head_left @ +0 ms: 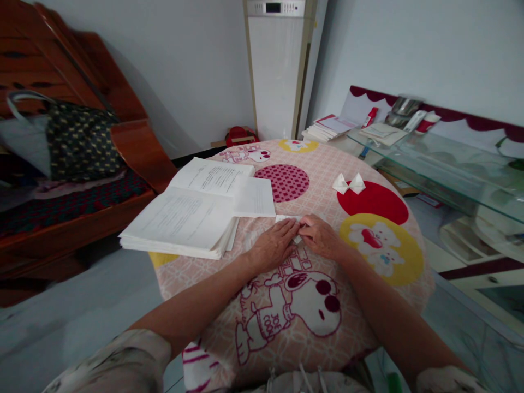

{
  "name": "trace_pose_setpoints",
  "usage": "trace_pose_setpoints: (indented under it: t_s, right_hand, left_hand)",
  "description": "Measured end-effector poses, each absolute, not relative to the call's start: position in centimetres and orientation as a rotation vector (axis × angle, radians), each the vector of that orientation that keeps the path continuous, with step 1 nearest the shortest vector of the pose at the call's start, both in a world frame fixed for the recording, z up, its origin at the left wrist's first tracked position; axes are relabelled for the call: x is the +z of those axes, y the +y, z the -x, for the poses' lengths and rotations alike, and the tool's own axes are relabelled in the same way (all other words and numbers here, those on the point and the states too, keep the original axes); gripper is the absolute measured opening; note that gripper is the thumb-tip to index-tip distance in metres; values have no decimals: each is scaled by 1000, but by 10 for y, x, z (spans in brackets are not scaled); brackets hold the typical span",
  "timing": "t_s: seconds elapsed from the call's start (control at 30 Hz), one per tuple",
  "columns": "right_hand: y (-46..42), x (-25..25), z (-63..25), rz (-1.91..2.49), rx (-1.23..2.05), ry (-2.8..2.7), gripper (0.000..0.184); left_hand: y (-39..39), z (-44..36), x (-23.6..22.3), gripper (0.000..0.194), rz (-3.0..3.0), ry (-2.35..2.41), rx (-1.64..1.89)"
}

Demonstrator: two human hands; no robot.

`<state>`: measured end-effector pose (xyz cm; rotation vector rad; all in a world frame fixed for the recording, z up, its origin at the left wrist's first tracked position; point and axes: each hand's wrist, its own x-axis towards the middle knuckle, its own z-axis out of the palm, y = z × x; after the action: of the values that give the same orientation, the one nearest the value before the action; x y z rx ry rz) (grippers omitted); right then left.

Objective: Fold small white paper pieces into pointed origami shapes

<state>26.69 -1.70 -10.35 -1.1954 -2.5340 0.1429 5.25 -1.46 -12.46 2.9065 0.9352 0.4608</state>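
A small white piece of paper (pixel 297 238) lies on the round cloth-covered table, mostly covered by my hands. My left hand (pixel 275 244) rests flat over its left part, fingers stretched out and close together. With bent fingers, my right hand (pixel 320 236) pinches the paper's right edge; the fingertips of both hands nearly meet. Two folded white paper shapes (pixel 349 184) stand side by side beyond my right hand. Left of my hands lies a thick open stack of printed pages (pixel 180 215), with a smaller loose sheet (pixel 254 197) over its right edge.
The patterned tablecloth (pixel 221 322) hangs over the table's edge. A glass-topped cabinet (pixel 462 180) with papers and cans stands on the right. To the left is a wooden bench (pixel 135 158) with a dark patterned bag (pixel 82 142). A tall white air conditioner (pixel 276 76) stands behind.
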Motion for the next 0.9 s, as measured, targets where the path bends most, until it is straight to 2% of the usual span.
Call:
trace_pose_setpoints:
  t_s: [0.33, 0.57, 0.73, 0.9]
  right_hand:
    - [-17, -105, -269, 1151, 147, -2510, 19]
    - [-12, -99, -282, 1166, 375, -2371, 21]
    - [-7, -84, -290, 1514, 523, -1896, 16]
    - [0, -78, -268, 1655, 880, -1276, 14]
  left_hand:
    - [-18, -55, -128, 53, -2950, 983, 432]
    - [-21, -55, -122, 49, -2988, 1011, 375]
    - [-21, -57, -118, 46, -3043, 987, 333]
    - [-19, -58, -120, 46, -3083, 970, 337]
